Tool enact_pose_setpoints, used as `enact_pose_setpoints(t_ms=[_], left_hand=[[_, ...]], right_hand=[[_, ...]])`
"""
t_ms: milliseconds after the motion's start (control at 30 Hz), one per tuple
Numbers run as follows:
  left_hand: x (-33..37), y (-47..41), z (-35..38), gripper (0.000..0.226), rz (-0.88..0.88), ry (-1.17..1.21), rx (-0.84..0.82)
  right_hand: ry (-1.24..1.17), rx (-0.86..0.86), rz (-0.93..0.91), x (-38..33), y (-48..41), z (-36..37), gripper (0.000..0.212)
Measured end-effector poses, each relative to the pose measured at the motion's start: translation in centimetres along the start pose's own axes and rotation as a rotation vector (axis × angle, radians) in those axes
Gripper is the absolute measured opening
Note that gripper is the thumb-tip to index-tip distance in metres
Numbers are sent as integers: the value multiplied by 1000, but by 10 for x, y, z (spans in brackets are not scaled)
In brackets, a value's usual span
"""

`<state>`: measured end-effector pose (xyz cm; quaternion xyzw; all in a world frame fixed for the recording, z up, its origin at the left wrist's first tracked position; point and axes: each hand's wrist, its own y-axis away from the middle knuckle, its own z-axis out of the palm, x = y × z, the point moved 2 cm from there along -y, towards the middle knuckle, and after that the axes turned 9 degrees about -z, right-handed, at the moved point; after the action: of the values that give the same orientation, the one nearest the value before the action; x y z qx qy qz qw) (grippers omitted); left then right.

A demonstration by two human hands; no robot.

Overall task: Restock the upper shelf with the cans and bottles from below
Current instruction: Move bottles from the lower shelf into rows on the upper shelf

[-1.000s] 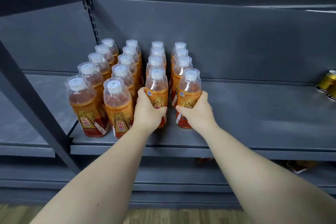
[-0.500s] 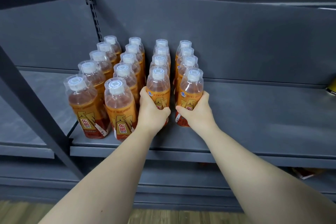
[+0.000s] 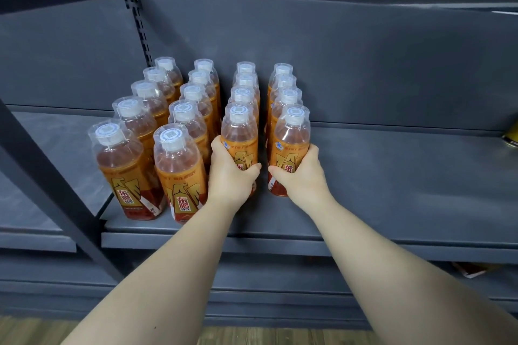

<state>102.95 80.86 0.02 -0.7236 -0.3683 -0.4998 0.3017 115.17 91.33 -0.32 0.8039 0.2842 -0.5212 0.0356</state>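
Four rows of drink bottles run front to back on the dark grey shelf (image 3: 392,176), at its left end beside the slotted upright (image 3: 138,22). The two left rows hold five bottles each and reach nearer the shelf's front edge; the two right rows hold four each. Every bottle stands upright, with a white cap under a clear plastic cover, an orange label bearing a gold mark and Chinese characters, and amber liquid filling it up to the shoulder, the neck above being clear.

The left hand (image 3: 229,176) has its grip wrapped round the lower half of the front bottle of the third row (image 3: 239,134), thumb across the label on the right side, fingers curled round the left. The right hand (image 3: 301,176) grips the front bottle of the fourth row (image 3: 291,137) in the same way, thumb on the left of the label, fingers round the right. Both bottles stand just in front of the ones behind them; whether their bases touch the shelf cannot be told, as the hands cover them. The two thumbs are near each other but apart.

At the far right edge of the same shelf, well apart from the bottles, part of a gold can (image 3: 511,136) shows. On the shelf below, an orange and white wrapper (image 3: 473,270) peeks out. A wooden floor (image 3: 252,337) lies beneath.
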Motion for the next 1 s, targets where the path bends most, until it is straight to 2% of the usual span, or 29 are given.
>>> enact_pose_setpoints(t_ms=[833,1000], left_hand=[[-2,2,6,85,6,-30,-20],[-1,4,4,95,-25,-8,-45]], right_hand=[[-73,-21,9,4,4,3,82],[-80,-53,26,0,5,-1,82]])
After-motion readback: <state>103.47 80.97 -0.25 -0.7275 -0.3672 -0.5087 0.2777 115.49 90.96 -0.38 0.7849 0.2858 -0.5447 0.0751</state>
